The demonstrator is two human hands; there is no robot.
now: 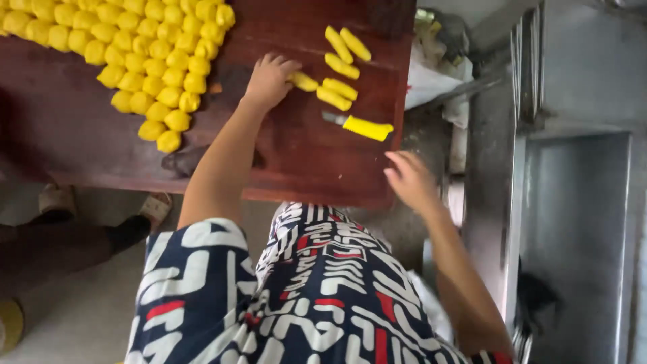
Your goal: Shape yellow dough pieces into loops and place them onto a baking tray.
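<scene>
My left hand (269,77) reaches across the dark red wooden table (81,135), its curled fingers closed on one end of a short yellow dough piece (304,81). Just right of it lie several more yellow log-shaped pieces (339,87). A knife with a yellow handle (367,127) rests on the table below them, blade pointing left. My right hand (411,178) is blurred at the table's near right corner, fingers apart and holding nothing. A large heap of rounded yellow dough balls (148,54) covers the table's far left.
A grey metal cabinet (573,222) stands close on the right. White plastic bags (431,77) sit past the table's right edge. Another person's legs and sandalled feet (155,205) are on the floor at the left, under the table's edge.
</scene>
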